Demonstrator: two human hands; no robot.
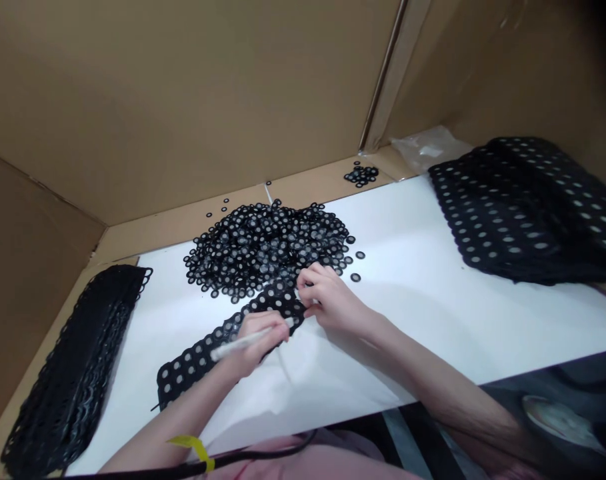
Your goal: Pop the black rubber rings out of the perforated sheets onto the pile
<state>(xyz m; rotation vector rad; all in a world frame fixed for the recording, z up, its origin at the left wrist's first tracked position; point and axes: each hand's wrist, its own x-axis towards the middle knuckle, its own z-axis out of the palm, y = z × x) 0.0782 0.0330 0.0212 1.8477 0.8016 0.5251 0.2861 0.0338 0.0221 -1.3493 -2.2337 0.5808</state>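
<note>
Here's the black dotted strip (190, 363), slanting from the white tabletop's (407, 233) near-left, light and floppy by the look, best pinched at its edges; left hand (265, 333) clamps a white pen-like tool (233, 347); right hand (335, 300) at strip's right end, grip unclear

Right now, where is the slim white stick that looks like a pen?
In the head view, the slim white stick is just left of centre, in the bare left hand, by the long black strip with pale dots.
</note>
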